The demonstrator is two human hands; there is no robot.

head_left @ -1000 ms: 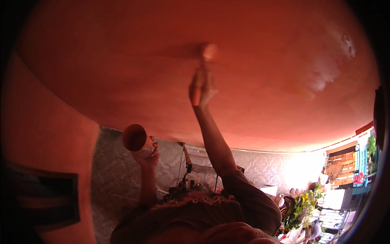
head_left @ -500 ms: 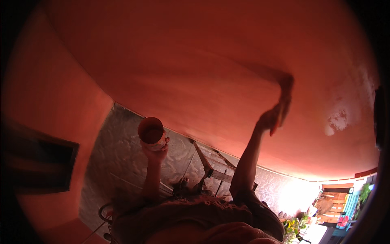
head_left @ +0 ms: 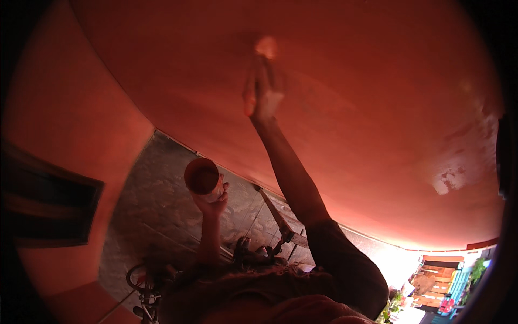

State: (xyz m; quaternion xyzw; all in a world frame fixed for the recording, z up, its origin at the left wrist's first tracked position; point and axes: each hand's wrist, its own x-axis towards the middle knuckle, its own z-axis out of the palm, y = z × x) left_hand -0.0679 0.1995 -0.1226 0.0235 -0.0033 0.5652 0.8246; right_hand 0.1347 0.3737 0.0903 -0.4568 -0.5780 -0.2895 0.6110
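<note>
Low at centre-left, my left hand point(head_left: 212, 204) is wrapped round a round, open-topped paint can point(head_left: 203, 177). The can's mouth faces up, and its inside is dark and reddish. My right arm reaches up and forward to the red wall point(head_left: 345, 119). At its end, my right hand point(head_left: 264, 97) is closed round what looks like a paintbrush point(head_left: 266, 48). Motion smears the hand and brush. The brush's pale tip is at the wall surface, but its handle is mostly hidden by my fingers.
A wet, shiny patch point(head_left: 449, 175) shows on the wall at right. A wooden frame point(head_left: 280, 218) stands low by the wall's base on the grey patterned floor point(head_left: 162, 189). At left is a dark recessed opening point(head_left: 54, 202); a bicycle-like wheel point(head_left: 137, 278) is below.
My right hand and the brush have swept left and up across the wall, from the right side to the upper middle. The left hand and paint can have barely moved.
</note>
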